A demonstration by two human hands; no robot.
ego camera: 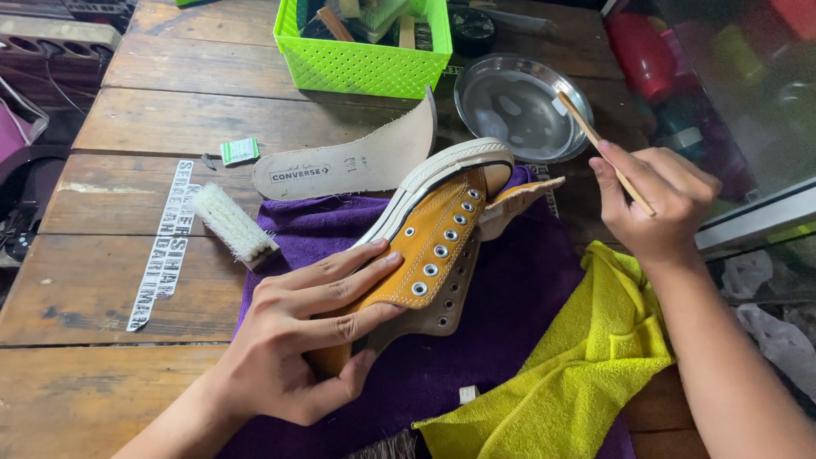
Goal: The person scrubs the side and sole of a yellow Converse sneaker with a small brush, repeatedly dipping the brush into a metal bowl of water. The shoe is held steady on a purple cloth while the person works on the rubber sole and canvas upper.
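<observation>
A mustard-yellow canvas sneaker point(429, 246) with a white rubber sole and metal eyelets is held tilted on its side above a purple cloth point(510, 306) spread on the wooden plank surface point(153, 119). The shoe is gripped by the left hand point(302, 340), whose fingers point(357, 263) are laid flat along the upper while the thumb is wrapped beneath the heel end, so the hand is clenched on the shoe. The laces are out and the tongue point(518, 197) is flapped outward toward the right. A thin wooden stick point(603, 153), apparently a brush handle, is pinched between the curled fingers of the right hand point(659, 204), which is raised just to the right of the shoe's toe; the tip of the stick is seen over a round metal bowl point(514, 106), though contact cannot be judged. A pale insole point(357, 157) is lying just behind the shoe, its toe end curled up against the bowl's rim. A white-bristled brush point(231, 223) is resting at the left edge of the purple cloth. A yellow-green towel point(578, 365) is bunched on the cloth beneath the right forearm. A lime-green perforated basket point(361, 59) holding supplies is set at the far side of the surface.
</observation>
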